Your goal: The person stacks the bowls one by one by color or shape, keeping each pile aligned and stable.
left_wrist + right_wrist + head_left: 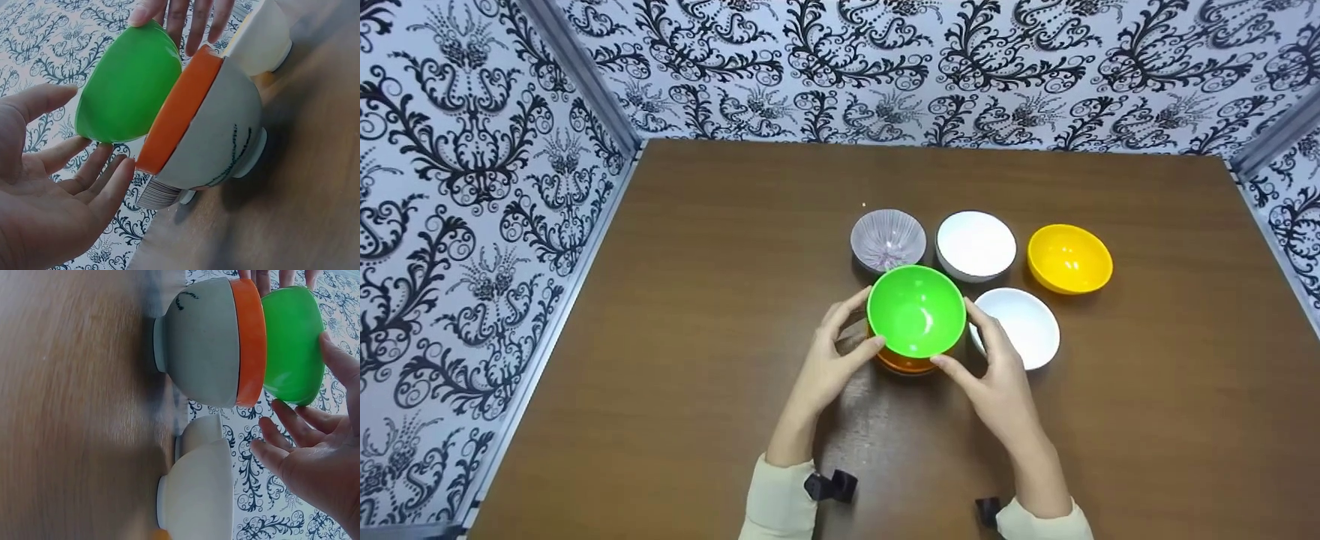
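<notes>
A black-and-white patterned wall [885, 75] is rising behind and beside a brown wooden table [697, 322], which is bearing several bowls. Above its near part, two pale sleeves [781, 499] are ending at the wrists, and the left hand [826, 360] and right hand [997, 371] are reaching inward. Both hands are clamping the green bowl [916, 311] from opposite sides, thumbs pressing at the near rim and fingers supporting the outer wall.

A grey bowl [222, 118] with a dark painted sprig is standing on the table and holding an orange bowl [183, 109], whose rim band is protruding above it. The green bowl is being held upright just over this pair, its lower part dipping behind the orange rim; whether the two are touching, I cannot tell. Its glossy inside is facing up, catching a bright reflection.

Beyond, a far white bowl [976, 246] is standing between a ribbed greyish bowl [889, 236] and a yellow bowl [1069, 259]. A nearer white bowl [1024, 330] is sitting just beside the right hand. These four are showing their insides upward. Smallest, a black wrist mount [831, 487] is sitting at the left cuff.
</notes>
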Demonstrator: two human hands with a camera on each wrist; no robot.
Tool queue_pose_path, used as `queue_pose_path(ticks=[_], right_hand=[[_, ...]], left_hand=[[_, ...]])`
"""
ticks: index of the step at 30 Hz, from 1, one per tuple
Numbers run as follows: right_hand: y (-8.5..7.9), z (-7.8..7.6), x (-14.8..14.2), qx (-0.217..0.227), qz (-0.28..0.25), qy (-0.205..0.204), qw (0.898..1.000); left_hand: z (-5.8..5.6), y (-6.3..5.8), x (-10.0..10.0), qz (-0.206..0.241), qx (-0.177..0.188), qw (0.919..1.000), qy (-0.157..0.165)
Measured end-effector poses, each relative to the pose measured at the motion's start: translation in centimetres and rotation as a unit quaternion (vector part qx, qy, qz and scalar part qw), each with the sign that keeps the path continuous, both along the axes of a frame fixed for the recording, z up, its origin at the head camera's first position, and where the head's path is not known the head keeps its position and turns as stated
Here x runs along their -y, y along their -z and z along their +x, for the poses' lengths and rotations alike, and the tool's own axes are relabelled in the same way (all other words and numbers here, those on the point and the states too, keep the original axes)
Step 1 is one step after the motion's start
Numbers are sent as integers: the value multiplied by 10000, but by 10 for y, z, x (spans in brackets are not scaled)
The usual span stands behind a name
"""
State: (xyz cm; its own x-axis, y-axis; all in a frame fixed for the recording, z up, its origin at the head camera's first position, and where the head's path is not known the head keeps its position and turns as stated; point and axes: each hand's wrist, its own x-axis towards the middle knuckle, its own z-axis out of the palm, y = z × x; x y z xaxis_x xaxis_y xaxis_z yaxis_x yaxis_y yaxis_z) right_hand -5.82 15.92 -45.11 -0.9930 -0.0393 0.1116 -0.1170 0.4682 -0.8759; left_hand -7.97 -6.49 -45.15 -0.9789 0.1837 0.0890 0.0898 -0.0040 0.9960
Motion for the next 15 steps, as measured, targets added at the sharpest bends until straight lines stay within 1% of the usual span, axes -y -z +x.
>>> queue_pose_path(ticks=[6,15], right_hand=[[3,0,0,-25,-45,-6,10000],[6,1,1,-8,8,-6,10000]], left_hand=[[2,6,0,-237,-24,9997,-85],[4,16,1,-414,-122,9991,-23]])
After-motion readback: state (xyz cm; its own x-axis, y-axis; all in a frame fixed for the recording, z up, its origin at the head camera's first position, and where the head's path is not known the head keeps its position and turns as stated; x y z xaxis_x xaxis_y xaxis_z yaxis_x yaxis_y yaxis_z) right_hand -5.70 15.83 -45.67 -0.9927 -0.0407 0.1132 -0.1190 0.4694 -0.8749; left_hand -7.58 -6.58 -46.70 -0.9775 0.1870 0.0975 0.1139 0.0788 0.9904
